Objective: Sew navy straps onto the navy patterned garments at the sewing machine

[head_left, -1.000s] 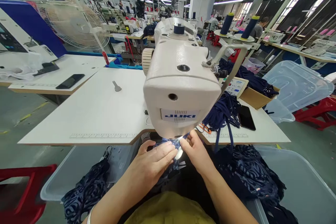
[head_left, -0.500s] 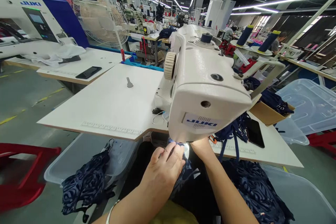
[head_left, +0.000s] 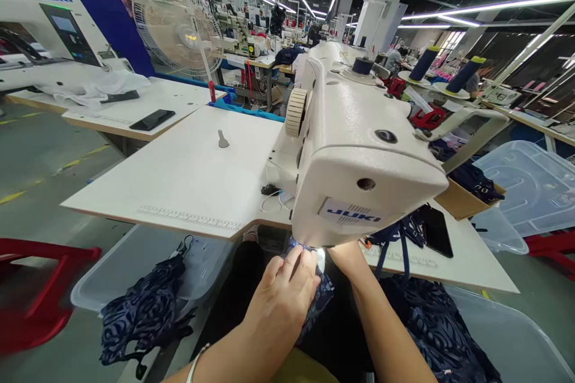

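Judging this step as guiding patterned fabric [head_left: 321, 299] under the sewing machine [head_left: 354, 158] at the tabletop [head_left: 188, 173]'s front edge, we note the left hand [head_left: 285, 290] bent over it, closure unclear, the right hand [head_left: 349, 260]'s grip hidden; next calls for careful alignment.

The sewing machine [head_left: 359, 173] is set on the table [head_left: 175, 185], its head above the notched front edge, with fabric [head_left: 323, 292] beneath. A small tool [head_left: 223, 140] is placed toward the far left corner. On the right, straps [head_left: 406, 236] are hung over the front edge, left of a phone [head_left: 435, 232] near the right edge. Below, garments [head_left: 146, 311] are laid at left and right bins [head_left: 92, 281].
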The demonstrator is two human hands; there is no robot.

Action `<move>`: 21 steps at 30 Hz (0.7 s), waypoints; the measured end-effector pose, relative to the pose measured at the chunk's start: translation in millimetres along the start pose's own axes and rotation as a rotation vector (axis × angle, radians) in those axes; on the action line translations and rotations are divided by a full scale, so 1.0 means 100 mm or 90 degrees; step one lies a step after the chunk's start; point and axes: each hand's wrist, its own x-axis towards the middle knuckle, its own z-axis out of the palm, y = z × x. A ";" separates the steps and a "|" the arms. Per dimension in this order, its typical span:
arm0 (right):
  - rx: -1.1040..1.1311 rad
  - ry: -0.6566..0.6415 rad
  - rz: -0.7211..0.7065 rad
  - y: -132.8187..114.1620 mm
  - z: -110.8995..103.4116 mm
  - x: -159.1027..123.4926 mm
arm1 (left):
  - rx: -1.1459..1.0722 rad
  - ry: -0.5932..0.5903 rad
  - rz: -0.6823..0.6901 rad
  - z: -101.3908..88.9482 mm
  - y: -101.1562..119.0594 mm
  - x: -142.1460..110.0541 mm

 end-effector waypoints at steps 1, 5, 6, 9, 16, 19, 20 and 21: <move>-0.008 0.001 0.006 0.00 0.00 0.00 | 0.001 0.002 0.002 0.00 0.00 0.00; 0.027 -0.036 -0.007 -0.02 -0.03 0.00 | -0.016 0.022 -0.018 0.02 -0.01 -0.01; 0.049 -0.049 -0.015 -0.03 -0.04 -0.01 | -0.030 0.030 -0.025 0.03 -0.02 -0.02; 0.096 -0.053 -0.028 -0.01 -0.04 -0.05 | -0.094 0.047 -0.039 0.02 -0.07 -0.04; 0.034 0.022 0.043 0.11 0.04 -0.16 | -0.162 -0.002 -0.015 -0.11 -0.28 -0.02; 0.015 0.041 0.045 0.12 0.05 -0.18 | -0.165 0.004 -0.005 -0.13 -0.32 -0.01; 0.009 0.047 0.037 0.11 0.05 -0.18 | -0.171 0.004 -0.010 -0.13 -0.32 -0.02; 0.002 0.055 0.025 0.11 0.05 -0.18 | -0.179 -0.001 -0.016 -0.12 -0.32 -0.02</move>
